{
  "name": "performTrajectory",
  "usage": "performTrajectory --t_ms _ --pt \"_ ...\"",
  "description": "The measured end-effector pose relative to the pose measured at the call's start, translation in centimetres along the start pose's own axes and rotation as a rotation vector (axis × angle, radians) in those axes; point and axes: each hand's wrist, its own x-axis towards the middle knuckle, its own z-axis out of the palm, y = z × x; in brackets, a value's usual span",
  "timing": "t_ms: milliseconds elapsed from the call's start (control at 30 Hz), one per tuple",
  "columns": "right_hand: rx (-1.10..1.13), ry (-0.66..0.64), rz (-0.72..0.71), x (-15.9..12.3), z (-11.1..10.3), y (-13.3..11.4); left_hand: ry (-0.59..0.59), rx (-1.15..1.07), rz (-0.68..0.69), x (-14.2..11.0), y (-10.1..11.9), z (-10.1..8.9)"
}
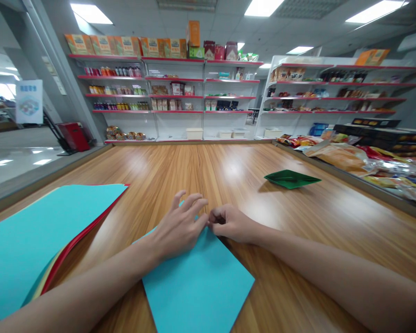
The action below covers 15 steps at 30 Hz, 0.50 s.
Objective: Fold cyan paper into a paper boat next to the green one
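Note:
A bright blue sheet of paper (201, 286) lies on the table in front of me, with one corner pointing right and its near part running out of view. My left hand (182, 226) rests on its upper part, fingers spread and palm down. Beside it, my right hand (232, 223) is closed, thumb and fingers pinched at the sheet's upper right edge. The fingertips of both hands nearly meet there, and they hide the fold or corner between them. Farther off to the right stands a folded green paper boat (291, 179).
A stack of coloured paper (55, 226), blue on top with red and cream below, lies at the left. The wooden table (152, 162) has a raised rim. Packaged snacks (364, 162) are heaped beyond its right edge. Stocked shelves (175, 97) stand behind.

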Motion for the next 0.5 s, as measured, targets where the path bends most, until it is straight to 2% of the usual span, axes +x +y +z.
performTrajectory --t_ms 200,500 --pt "-0.027 -0.01 0.003 0.11 0.1 -0.45 -0.11 -0.027 -0.019 0.17 -0.36 -0.13" --pt "0.012 -0.008 0.006 0.33 0.0 -0.06 -0.109 -0.08 -0.149 0.21 -0.29 0.26"
